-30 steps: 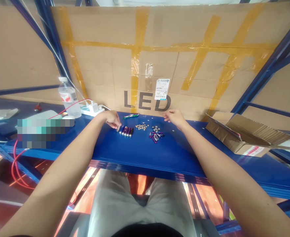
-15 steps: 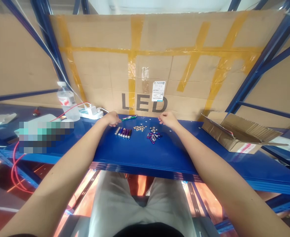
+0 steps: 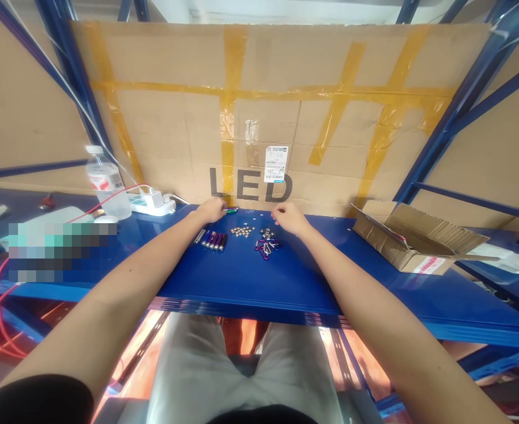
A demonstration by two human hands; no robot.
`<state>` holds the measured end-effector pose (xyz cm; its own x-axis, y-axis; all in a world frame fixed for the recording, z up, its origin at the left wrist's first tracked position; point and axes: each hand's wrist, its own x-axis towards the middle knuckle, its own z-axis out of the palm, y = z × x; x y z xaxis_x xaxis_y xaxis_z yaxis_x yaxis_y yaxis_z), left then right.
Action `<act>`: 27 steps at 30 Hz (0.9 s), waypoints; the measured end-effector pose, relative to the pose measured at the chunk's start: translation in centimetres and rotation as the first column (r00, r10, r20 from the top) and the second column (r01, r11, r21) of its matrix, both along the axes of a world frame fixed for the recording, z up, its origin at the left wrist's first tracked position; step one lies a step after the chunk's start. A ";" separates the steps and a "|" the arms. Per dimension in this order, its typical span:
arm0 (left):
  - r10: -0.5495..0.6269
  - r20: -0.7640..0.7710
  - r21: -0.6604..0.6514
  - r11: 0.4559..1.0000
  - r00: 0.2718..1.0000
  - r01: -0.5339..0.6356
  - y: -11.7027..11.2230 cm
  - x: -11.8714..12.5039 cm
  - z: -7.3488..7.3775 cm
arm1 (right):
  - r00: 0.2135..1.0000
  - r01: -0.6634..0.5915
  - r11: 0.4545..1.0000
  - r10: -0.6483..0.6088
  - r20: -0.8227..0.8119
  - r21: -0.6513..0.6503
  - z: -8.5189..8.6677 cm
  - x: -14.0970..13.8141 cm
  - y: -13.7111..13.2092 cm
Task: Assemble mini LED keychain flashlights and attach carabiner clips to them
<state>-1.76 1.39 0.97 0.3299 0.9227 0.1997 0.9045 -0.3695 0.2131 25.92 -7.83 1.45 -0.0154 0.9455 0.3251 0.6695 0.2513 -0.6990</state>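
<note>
My left hand point(image 3: 211, 209) reaches to the back of the blue shelf point(image 3: 259, 277), its curled fingers touching a small green flashlight point(image 3: 231, 209) that lies by the cardboard wall. My right hand point(image 3: 288, 217) rests further right, fingers bent and close together, just behind a heap of purple carabiner clips point(image 3: 265, 245). A row of small purple and silver tubes point(image 3: 210, 238) lies below my left hand. A scatter of tiny silver button cells point(image 3: 242, 231) sits between the two hands. Whether either hand grips anything is hard to see.
A taped cardboard sheet marked LED point(image 3: 250, 185) forms the back wall. A water bottle point(image 3: 104, 182) and a white power strip point(image 3: 152, 204) with a red cable stand at the left. An open cardboard box point(image 3: 412, 238) lies at the right. Blue rack posts frame both sides.
My left hand has moved from the row of tubes back to the green flashlight. My right hand shifted slightly left toward the clips. The view tilted a little.
</note>
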 end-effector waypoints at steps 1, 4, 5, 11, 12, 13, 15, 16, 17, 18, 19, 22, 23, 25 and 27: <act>0.006 -0.019 -0.002 1.000 1.000 -0.006 0.1 0.4 0.0 | 1.000 -0.002 1.000 0.002 0.002 0.006 0.0 0.0 0.0; 0.017 -0.044 0.008 1.000 0.999 -0.017 0.2 1.1 -0.1 | 1.000 -0.006 1.000 0.006 0.018 0.017 0.0 -0.2 -0.2; 0.018 -0.053 0.011 1.000 0.998 -0.017 0.2 1.2 -0.1 | 1.000 -0.010 1.000 0.009 0.024 0.019 0.1 -0.2 -0.3; -0.006 -0.085 -0.010 1.000 0.996 0.006 -0.3 1.0 0.3 | 0.998 -0.047 0.999 0.047 0.039 0.023 0.1 -0.7 -0.6; -0.020 -0.074 -0.030 0.999 0.997 0.017 -0.6 0.9 0.4 | 0.998 -0.049 0.999 0.048 0.030 0.020 0.1 -0.8 -0.6; -0.033 -0.037 -0.055 0.998 0.999 0.031 -0.9 1.0 0.5 | 0.999 -0.051 0.999 0.050 0.018 0.018 0.0 -1.0 -0.7; -0.057 0.127 -0.109 0.992 0.990 0.071 -2.0 1.3 0.8 | 0.998 -0.060 0.998 0.060 -0.015 0.008 0.0 -1.3 -0.8; -0.049 0.255 -0.127 0.988 0.966 0.083 -2.7 1.7 1.1 | 0.997 -0.067 0.998 0.067 -0.041 0.002 0.0 -1.6 -0.9; -0.050 0.364 -0.147 0.983 0.930 0.111 -3.6 2.2 1.4 | 0.994 -0.077 0.997 0.076 -0.074 -0.004 0.0 -1.9 -1.1; -0.070 0.464 -0.173 0.971 0.883 0.168 -4.5 2.9 1.7 | 0.990 -0.090 0.996 0.089 -0.109 -0.005 0.1 -2.2 -1.3; -0.084 0.574 -0.196 0.952 0.815 0.237 -5.4 3.6 2.0 | 0.984 -0.107 0.994 0.107 -0.143 0.001 0.1 -2.5 -1.6; -0.095 0.804 -0.180 0.902 0.588 0.392 -7.8 5.8 2.9 | 0.959 -0.202 0.978 0.209 -0.193 0.057 0.4 -3.4 -2.5; -0.117 0.831 -0.158 0.888 0.544 0.432 -8.3 6.4 3.1 | 0.949 -0.244 0.968 0.252 -0.191 0.062 0.5 -3.6 -2.8; -0.180 0.837 -0.099 0.879 0.516 0.467 -8.8 6.8 3.3 | 0.940 -0.297 0.954 0.299 -0.163 0.036 0.7 -3.8 -3.1; -0.256 0.786 -0.056 0.876 0.563 0.478 -8.9 6.5 3.2 | 0.943 -0.315 0.949 0.311 -0.117 -0.011 0.9 -3.5 -3.1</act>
<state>4.78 -7.48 4.22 0.4922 0.8054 0.3301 0.1884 -0.4688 0.8630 22.39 -10.96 2.30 -0.2771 0.9078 0.3147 0.4770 0.4143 -0.7751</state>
